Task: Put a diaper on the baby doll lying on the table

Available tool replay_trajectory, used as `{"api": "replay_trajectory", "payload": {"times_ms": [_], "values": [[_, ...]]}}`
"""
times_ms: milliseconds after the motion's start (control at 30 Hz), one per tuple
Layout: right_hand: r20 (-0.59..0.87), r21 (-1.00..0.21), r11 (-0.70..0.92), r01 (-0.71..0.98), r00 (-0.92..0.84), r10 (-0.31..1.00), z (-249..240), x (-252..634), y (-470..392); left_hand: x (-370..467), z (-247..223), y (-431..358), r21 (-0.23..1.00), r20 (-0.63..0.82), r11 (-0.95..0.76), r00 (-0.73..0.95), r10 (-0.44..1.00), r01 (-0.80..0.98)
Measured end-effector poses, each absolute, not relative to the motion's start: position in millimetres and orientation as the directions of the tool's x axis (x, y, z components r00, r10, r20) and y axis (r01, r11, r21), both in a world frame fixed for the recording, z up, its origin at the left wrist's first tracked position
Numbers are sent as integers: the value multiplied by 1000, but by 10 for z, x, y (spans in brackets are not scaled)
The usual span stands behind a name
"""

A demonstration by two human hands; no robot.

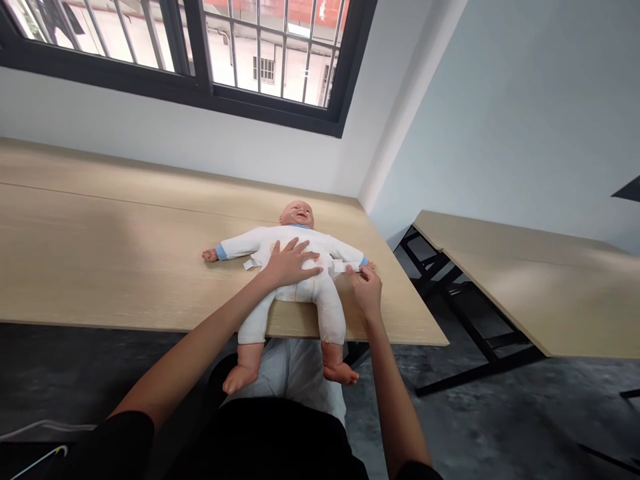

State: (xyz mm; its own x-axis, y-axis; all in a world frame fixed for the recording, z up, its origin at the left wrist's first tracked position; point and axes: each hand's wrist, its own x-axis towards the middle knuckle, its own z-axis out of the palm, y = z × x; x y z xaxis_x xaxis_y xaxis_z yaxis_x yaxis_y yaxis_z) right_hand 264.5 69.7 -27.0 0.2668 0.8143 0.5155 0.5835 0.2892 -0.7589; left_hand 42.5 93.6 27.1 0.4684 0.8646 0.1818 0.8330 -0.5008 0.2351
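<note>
A baby doll (330,313) in a white suit with blue cuffs and collar lies face up on the wooden table (125,267), its feet hanging past the front edge. Around its waist is a white diaper (304,291). My left hand (294,263) rests flat on the doll's belly with fingers spread. Beside the doll's hip, my right hand (366,283) pinches the end of a white diaper tab (343,266), pulled out sideways. Another white tab (251,265) sticks out at the opposite side of the waist.
A second wooden table (565,287) with black folding legs (470,333) stands to the right, across a gap. Behind the doll are a wall and a barred window (270,53). Cables (50,425) lie at the lower left.
</note>
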Motion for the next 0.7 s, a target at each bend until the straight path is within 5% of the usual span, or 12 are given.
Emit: {"api": "replay_trajectory", "payload": {"times_ms": [200,700], "values": [[559,-764,358,536,274,782,45,2297,750,452,293,924,239,149,-464,440,886,853],[560,-647,499,577,-85,824,-113,1827,653,427,219,928,249,202,-477,436,877,843]]}}
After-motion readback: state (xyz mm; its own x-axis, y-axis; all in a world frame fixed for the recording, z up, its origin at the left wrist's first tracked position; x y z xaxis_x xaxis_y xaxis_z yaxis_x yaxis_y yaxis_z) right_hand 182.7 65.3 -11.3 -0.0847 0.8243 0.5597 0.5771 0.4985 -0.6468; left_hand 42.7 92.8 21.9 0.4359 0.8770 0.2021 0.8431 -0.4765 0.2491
